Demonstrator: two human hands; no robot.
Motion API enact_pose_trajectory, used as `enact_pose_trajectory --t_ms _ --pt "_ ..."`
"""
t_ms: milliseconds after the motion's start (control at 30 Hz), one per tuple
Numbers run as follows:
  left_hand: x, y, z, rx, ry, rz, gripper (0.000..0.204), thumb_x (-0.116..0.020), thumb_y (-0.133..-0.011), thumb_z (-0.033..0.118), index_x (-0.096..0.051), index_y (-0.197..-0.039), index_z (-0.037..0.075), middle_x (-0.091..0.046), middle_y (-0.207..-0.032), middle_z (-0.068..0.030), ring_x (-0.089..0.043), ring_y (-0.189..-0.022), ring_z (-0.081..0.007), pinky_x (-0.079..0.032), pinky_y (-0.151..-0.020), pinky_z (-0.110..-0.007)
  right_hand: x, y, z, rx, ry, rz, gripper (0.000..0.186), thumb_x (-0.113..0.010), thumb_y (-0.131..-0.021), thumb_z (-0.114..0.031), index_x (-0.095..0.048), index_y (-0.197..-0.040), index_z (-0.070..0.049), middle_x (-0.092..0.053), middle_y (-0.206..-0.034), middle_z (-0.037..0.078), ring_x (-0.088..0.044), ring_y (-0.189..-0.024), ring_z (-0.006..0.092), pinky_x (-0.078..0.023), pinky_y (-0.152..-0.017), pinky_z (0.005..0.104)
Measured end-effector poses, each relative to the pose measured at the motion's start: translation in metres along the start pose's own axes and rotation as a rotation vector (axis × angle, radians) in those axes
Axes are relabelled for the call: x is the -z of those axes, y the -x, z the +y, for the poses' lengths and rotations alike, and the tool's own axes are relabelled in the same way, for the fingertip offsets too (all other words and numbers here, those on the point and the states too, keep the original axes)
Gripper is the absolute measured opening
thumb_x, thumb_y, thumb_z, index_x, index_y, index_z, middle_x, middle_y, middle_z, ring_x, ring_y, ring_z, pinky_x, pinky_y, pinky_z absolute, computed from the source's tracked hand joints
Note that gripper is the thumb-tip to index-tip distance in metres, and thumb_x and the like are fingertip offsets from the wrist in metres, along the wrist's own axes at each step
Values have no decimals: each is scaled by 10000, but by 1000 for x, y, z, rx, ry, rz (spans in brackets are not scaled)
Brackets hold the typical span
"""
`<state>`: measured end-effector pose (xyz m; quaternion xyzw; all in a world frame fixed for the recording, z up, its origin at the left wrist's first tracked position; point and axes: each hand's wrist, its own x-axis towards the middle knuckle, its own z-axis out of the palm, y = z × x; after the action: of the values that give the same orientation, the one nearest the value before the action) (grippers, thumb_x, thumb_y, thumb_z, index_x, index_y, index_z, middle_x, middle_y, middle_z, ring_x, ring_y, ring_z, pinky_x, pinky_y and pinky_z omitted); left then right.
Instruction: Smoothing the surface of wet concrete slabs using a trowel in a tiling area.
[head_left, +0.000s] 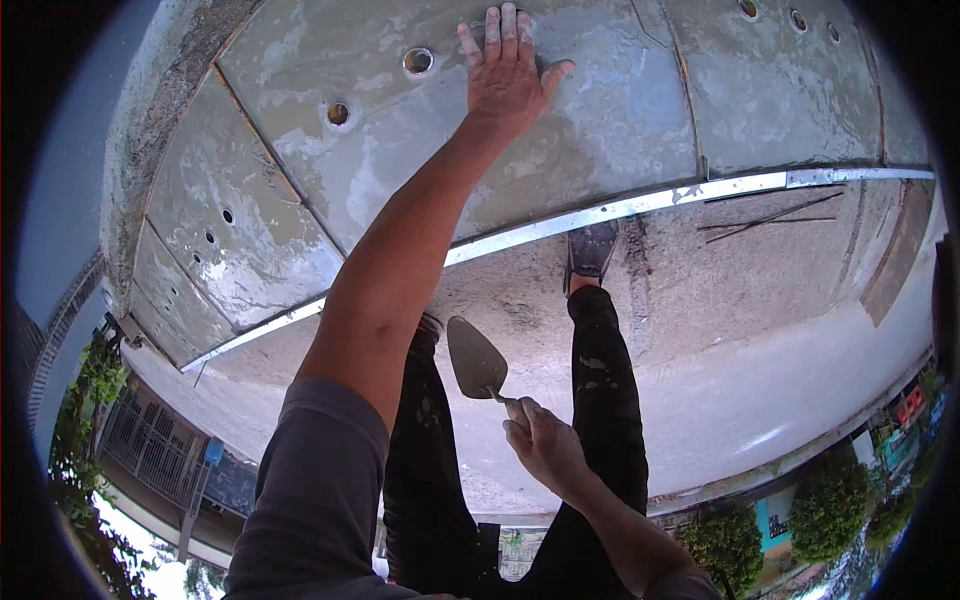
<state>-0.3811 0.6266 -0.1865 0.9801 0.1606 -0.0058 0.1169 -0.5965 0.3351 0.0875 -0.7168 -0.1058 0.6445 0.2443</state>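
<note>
My left hand (505, 85) is stretched forward, palm down with fingers apart, on the wet grey concrete slab (610, 130), near two round holes (418, 62) on its left. Its fingertips are coated in pale grey. My right hand (545, 450) grips the handle of a trowel (474, 357), whose grey, pointed blade hangs low between my legs, over the pavement. A pale metal straightedge (620, 207) runs along the slab's near edge, just beyond my shoes.
More slab panels (790, 100) with small holes extend to both sides, split by thin dividing strips. A rough concrete rim (145, 120) borders the left. Thin rods (765, 222) and a board (895, 255) lie on the pavement at right. A metal gate (150, 440) and trees (830, 505) show at the edges.
</note>
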Motion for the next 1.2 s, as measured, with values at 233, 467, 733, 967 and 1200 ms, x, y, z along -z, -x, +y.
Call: enact_pose_trajectory --t_ms 233,467,733,967,1200 --pt "15 16 4 85 102 26 827 -463 -989 523 -302 -1534 -79 -181 -1643 -266 -113 -1542 -411 -50 -1234 -607 1 -1 3 -13 7 10 209 -615 -970 -214 -532 -1064 -47 -665 -877 192 -688 -813 400 -550 -689 507" --pt "29 113 -97 388 77 139 950 -295 -1024 648 -149 -1546 -132 -124 -1619 -354 -55 -1529 -485 38 -1181 -680 -10 -6 -7 -30 70 -22 203 -607 -975 -217 -531 -1051 -44 -673 -894 194 -692 -834 402 -549 -710 505" --pt "22 141 -151 532 0 111 943 -265 -1030 642 -130 -1547 -135 -121 -1620 -353 -96 -1521 -497 27 -1161 -716 -23 -10 -13 -73 137 -49 204 -618 -967 -201 -533 -1064 -43 -673 -893 194 -686 -848 415 -551 -711 504" --pt "11 135 -158 532 24 111 926 -281 -1025 634 -163 -1555 -116 -117 -1646 -300 -35 -1545 -441 45 -1186 -682 -31 -13 -11 -76 152 -42 215 -616 -968 -214 -533 -1071 -45 -674 -906 205 -683 -857 424 -550 -716 510" --pt "12 134 -152 530 127 132 943 -267 -1019 651 -136 -1562 -109 -86 -1653 -293 -18 -1547 -435 59 -1187 -677 -28 -15 -8 -86 170 -63 226 -614 -973 -230 -531 -1069 -43 -671 -902 210 -678 -854 429 -553 -714 510"
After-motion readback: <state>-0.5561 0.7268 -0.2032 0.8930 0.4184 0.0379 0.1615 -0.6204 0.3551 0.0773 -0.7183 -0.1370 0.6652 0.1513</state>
